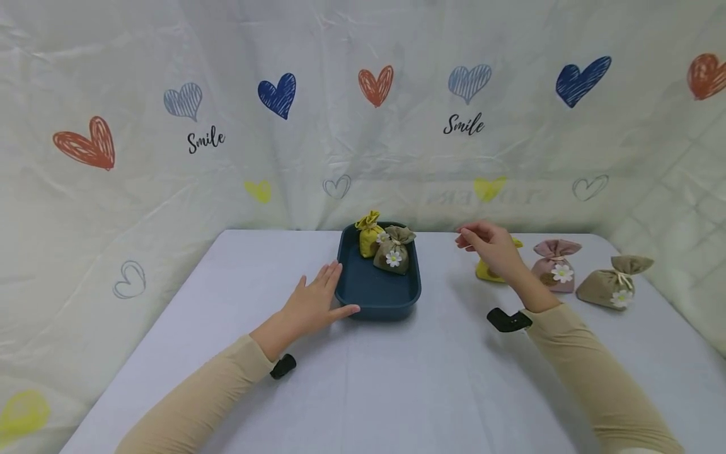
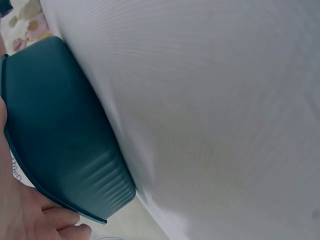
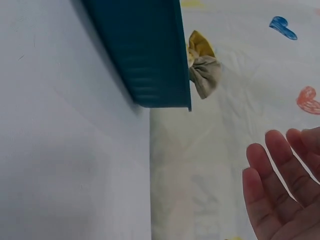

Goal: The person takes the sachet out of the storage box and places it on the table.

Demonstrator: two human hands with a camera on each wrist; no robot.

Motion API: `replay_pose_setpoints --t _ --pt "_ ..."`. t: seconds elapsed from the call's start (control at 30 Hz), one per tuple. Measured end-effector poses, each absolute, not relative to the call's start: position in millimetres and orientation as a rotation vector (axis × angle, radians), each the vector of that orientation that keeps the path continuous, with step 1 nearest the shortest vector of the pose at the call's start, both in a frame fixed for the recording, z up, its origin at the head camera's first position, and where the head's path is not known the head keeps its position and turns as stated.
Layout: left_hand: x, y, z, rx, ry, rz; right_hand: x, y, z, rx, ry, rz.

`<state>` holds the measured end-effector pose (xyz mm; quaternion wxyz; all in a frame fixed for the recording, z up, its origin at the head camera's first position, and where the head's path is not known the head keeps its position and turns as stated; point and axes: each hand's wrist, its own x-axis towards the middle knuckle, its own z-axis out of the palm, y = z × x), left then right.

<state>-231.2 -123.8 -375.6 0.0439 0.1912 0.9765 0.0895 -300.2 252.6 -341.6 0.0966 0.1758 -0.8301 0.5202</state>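
Left hand (image 1: 314,304) flat on the worktop (image 1: 386,378), fingers straight and spread, thumb along the near left corner of the tray (image 1: 375,296), fingertips against its left wall; holding nothing. In the left wrist view, same tray (image 2: 60,135) seen from low, dark teal wall with fine ribs near the corner, palm touching its rim at the lower left. Right hand (image 1: 492,248) raised above the worktop, right of the tray and apart from it, fingers loosely bent and a little apart, nothing between them. In the right wrist view, fingers (image 3: 280,175) relaxed and empty, tray wall (image 3: 145,55) beyond, two pouch tops showing over its edge. Inside the tray, at the far end, yellow pouch (image 1: 369,234) upright and grey pouch (image 1: 394,251) with a white flower, touching each other. Behind and under the right hand, second yellow pouch (image 1: 485,271) on the worktop, mostly hidden by the hand. Just beside it to the right, pink pouch (image 1: 557,265) with a flower, standing upright. Further right, beige pouch (image 1: 611,285) lying tilted, near the worktop edge. Behind everything, a pale cloth (image 1: 363,126) with drawn hearts and the word "Smile".
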Motion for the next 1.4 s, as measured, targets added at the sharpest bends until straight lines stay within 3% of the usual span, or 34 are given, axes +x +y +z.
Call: replay_pose_setpoints --t 0.67,1.4 --pt "-230.5 -122.1 -373.3 0.599 2.975 0.273 -321.0 214.4 -358.5 0.532 -2.777 1.206" --pt "-233.8 -124.3 -375.9 0.577 2.967 0.287 -350.0 198.0 -367.7 0.502 -2.849 1.416"
